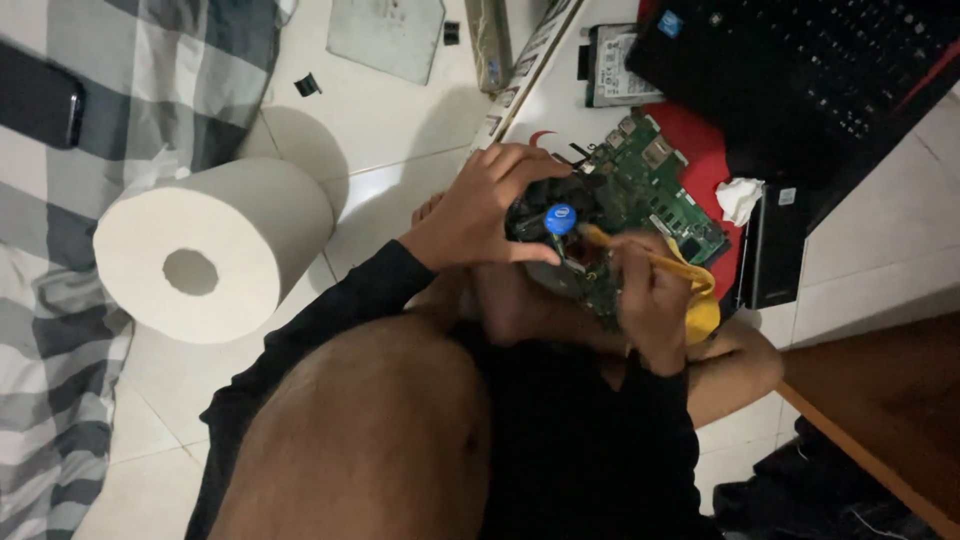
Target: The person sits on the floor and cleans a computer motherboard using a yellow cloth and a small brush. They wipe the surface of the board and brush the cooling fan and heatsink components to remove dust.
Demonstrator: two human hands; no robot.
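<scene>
1. Your left hand (478, 210) is curled closed over the near end of the green circuit board (640, 200), thumb along its lower edge; keep that grip firm so the board cannot rock.
2. The board rests tilted over your lap, its far end above a red surface (700, 140), with the black laptop (800, 70) just beyond.
3. Your right hand (650, 300) is closed around a yellow cloth (700, 300), pressed against the board's lower edge beside the round blue-topped part (560, 218). Work in short, light strokes.
4. Keep the cloth from snagging on the raised components.
5. The big white paper roll (205, 250) lies on the tiled floor, well apart to your left; the crumpled tissue (740, 198) sits nearer.
</scene>
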